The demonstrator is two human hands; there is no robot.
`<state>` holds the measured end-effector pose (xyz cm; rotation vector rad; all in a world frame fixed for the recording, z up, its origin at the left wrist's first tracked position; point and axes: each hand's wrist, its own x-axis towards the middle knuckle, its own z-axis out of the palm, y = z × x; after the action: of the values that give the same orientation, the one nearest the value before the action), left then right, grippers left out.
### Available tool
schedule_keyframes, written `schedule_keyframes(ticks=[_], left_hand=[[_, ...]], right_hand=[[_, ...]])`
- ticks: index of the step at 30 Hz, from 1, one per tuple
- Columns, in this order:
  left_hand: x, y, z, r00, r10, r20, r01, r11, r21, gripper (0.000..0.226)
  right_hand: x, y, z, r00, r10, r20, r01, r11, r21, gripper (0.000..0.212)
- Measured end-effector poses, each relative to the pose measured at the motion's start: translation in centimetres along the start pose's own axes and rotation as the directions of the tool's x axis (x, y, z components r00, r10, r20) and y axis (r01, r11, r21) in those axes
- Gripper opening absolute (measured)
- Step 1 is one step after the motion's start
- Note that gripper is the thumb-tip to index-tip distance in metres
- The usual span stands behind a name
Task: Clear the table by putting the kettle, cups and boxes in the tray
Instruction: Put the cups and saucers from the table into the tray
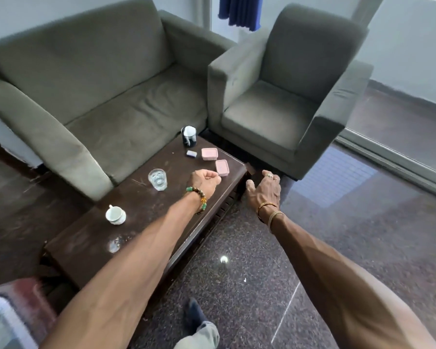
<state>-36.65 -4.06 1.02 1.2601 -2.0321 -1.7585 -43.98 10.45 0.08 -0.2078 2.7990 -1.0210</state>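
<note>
Dark scuffed wood table (146, 212), matt cloth sofa (106, 91), clear glass tumbler (158, 179), glossy speckled stone floor (237, 285)

sofa (98, 84): grey-green two-seater, against far wall (35, 11)
armchair (282, 104): same fabric, just right of sofa
floor (363, 248): dark speckled polished stone
curtain (239, 11): blue, top centre
light: daylight patch (332, 180) reflected on floor, right

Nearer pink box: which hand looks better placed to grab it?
Left, probably. The left hand is over the table, just beside the nearer pink box, though its fingers are curled. The right hand is open but past the table's edge, over the floor.
</note>
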Motion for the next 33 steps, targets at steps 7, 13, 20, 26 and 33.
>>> schedule_keyframes(ticks=[7, 13, 20, 26, 33], left_hand=[[4.9, 2.6, -3.8, 0.999, -0.02, -0.028, 0.021, 0.999, 0.028, 0.01], [8.5, 2.4, -8.2, 0.988, -0.086, -0.125, 0.083, 0.996, -0.027, 0.007], [11.1, -1.4, -14.4, 0.925, -0.229, -0.304, 0.198, 0.972, -0.128, 0.014], [10.9, -3.8, -19.1, 0.806, -0.353, -0.474, 0.242, 0.929, -0.279, 0.008], [7.2, -10.3, -24.2, 0.632, -0.546, -0.551, 0.299, 0.827, -0.476, 0.021]], right_hand=[[4.5, -5.2, 2.8, 0.999, -0.032, 0.019, 0.031, 0.999, 0.027, 0.055], [7.0, -9.8, 7.2, 0.976, -0.18, 0.126, 0.184, 0.983, -0.022, 0.054], [8.3, -15.3, 15.5, 0.844, -0.344, 0.412, 0.385, 0.923, -0.017, 0.053], [7.5, -21.1, 20.8, 0.695, -0.4, 0.597, 0.463, 0.885, 0.055, 0.051], [1.2, -24.4, 27.5, 0.467, -0.434, 0.77, 0.618, 0.783, 0.066, 0.054]])
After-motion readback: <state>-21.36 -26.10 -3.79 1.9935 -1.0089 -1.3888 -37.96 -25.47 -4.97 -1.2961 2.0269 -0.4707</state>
